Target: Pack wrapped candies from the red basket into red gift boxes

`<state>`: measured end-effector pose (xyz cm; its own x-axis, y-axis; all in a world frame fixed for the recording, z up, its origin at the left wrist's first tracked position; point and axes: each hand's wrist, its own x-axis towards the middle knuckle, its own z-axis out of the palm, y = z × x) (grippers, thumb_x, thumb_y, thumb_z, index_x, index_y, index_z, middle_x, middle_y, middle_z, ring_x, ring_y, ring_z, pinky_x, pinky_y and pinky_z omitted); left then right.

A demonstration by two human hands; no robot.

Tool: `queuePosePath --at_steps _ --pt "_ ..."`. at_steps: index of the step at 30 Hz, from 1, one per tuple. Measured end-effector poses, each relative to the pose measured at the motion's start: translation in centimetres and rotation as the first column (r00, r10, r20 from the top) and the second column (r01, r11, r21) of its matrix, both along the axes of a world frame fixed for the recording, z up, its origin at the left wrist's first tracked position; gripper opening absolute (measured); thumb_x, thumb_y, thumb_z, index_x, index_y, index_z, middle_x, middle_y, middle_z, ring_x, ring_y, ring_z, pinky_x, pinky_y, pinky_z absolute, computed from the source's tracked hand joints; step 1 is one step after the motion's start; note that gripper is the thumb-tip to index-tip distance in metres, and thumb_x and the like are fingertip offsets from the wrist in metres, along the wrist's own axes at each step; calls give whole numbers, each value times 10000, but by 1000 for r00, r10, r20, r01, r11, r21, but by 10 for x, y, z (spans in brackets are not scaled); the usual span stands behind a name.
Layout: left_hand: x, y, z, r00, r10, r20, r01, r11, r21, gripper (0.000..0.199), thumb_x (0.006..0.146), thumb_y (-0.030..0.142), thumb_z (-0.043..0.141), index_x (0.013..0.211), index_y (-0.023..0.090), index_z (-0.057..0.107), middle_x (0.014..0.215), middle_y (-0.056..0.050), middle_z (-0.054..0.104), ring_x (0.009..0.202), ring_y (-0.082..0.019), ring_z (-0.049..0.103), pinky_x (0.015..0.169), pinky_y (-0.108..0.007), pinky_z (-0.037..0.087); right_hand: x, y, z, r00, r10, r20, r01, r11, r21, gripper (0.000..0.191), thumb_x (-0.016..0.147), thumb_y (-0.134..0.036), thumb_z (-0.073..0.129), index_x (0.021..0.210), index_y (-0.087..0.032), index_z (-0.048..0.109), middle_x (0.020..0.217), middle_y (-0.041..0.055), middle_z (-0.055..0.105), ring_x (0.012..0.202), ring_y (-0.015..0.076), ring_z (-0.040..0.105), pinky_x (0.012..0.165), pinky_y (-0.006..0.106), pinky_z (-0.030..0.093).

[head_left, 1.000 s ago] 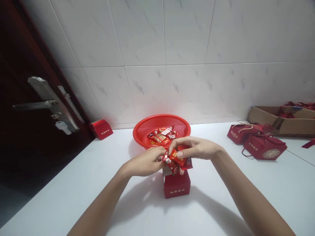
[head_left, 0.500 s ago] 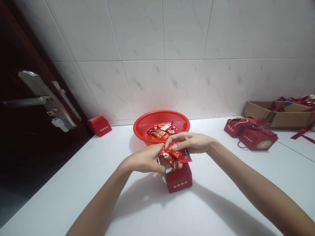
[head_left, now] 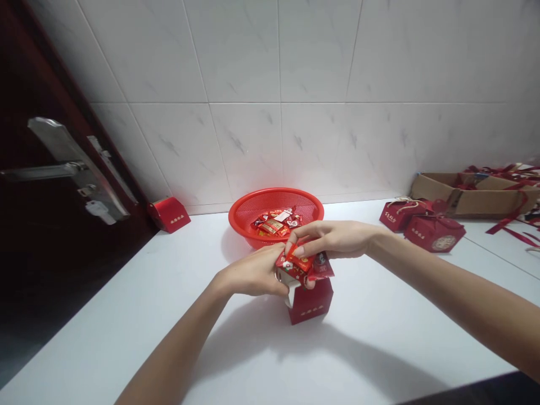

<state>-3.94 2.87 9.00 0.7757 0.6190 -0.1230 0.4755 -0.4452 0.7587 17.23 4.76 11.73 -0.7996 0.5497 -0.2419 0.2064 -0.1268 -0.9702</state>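
Observation:
Near the middle of the white table stands a small dark red gift box (head_left: 311, 305) with gold characters on its front and a white inside showing at the left. My left hand (head_left: 255, 274) grips the box's left side near its opening, thumb in front. Several wrapped candies (head_left: 302, 262) in red wrappers are pinched in my right hand (head_left: 340, 239), right above the opening. The candies partly cover the opening, so the inside is mostly hidden. Just behind both hands is a red plastic basket (head_left: 238, 226) with more wrapped candies in it.
A red box (head_left: 169, 215) sits at the left by the dark door (head_left: 25, 236) with its metal handle (head_left: 46, 171). To the right are two closed gift boxes (head_left: 434, 232) and a cardboard carton (head_left: 491, 202) with red ribbons (head_left: 512, 216). A tiled wall (head_left: 320, 152) rises behind.
The gift box and the candies have shifted slightly to the right in view. Both hands keep their hold. A dark edge now shows at the lower right.

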Motion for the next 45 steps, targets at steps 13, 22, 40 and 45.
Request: queuePosePath --at_steps 13,22,40,45 --pt "3 -5 -7 988 113 -104 -93 979 180 303 748 277 604 1044 216 600 1018 -44 639 849 -223 600 667 -303 478 -2 -16 2 844 -300 444 47 867 497 104 840 -276 637 898 -201 594 701 -5 609 523 100 479 435 214 334" --pt "13 -10 -20 941 294 -169 -229 918 325 227 785 153 460 958 214 594 1017 -83 649 928 -274 606 737 -353 461 17 -7 4 886 -340 314 220 906 360 220 820 -354 733 928 -189 636 731 2 644 598 115 564 509 223 407" --pt "16 -13 -15 974 209 -88 -194 968 157 654 727 512 765 1300 271 564 1079 -70 601 985 -296 562 727 -328 448 15 -18 -4 873 -305 382 70 851 520 146 871 -252 635 998 -183 661 797 10 666 580 105 556 484 215 425" --pt "15 -17 -12 968 213 -135 -193 970 146 620 728 492 750 1271 265 553 1093 -69 591 917 -269 574 679 -317 445 6 -22 -2 800 -355 484 13 817 577 104 845 -144 592 934 -174 638 759 15 654 554 106 568 484 213 412"
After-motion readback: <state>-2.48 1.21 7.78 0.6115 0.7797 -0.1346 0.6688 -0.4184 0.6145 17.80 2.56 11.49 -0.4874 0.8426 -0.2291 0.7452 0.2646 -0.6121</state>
